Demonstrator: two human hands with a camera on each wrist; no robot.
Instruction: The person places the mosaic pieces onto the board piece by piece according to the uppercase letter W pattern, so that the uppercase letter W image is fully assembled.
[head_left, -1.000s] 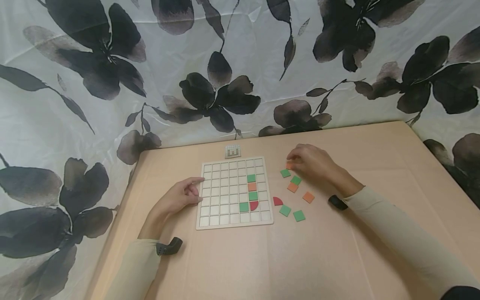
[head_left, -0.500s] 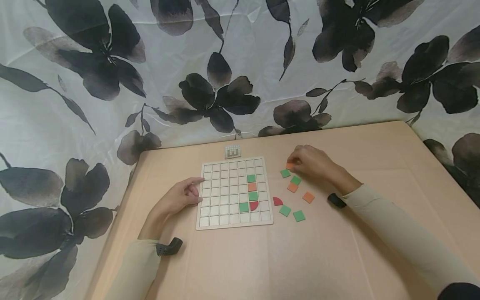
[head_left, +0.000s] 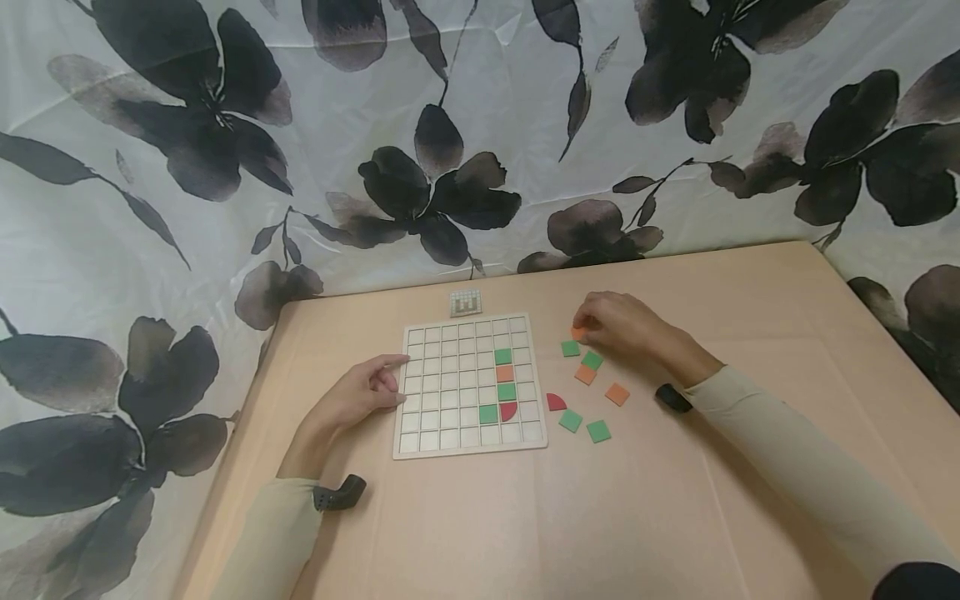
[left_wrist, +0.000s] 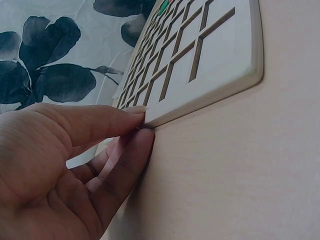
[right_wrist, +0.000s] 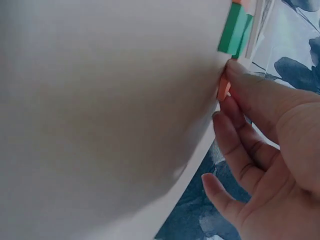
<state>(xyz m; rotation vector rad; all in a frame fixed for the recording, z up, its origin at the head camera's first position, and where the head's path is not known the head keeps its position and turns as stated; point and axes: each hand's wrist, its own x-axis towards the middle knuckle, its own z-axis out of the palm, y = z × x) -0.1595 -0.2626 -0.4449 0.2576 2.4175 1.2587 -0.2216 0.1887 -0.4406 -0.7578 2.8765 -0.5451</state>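
A white grid board (head_left: 450, 387) lies on the table, with green, orange and red pieces in some of its squares. My left hand (head_left: 356, 390) holds the board's left edge with thumb and fingertips. In the left wrist view, the left hand's thumb (left_wrist: 107, 122) and a finger meet at the board's side. To the right of the board, my right hand (head_left: 622, 323) pinches an orange square tile (head_left: 578, 332). The right wrist view shows this orange tile between thumb and finger, partly hidden. A green tile (head_left: 571, 348) lies just in front of those fingertips.
Several loose pieces lie right of the board, including an orange tile (head_left: 617, 394), a green tile (head_left: 598, 431) and a red quarter-circle (head_left: 556, 402). A small patterned card (head_left: 465, 302) sits behind the board. Floral cloth (head_left: 442, 125) hangs behind the table.
The right hand has shifted slightly at the orange tile. The left hand stays at the board's edge, and the pieces on the board are the same.
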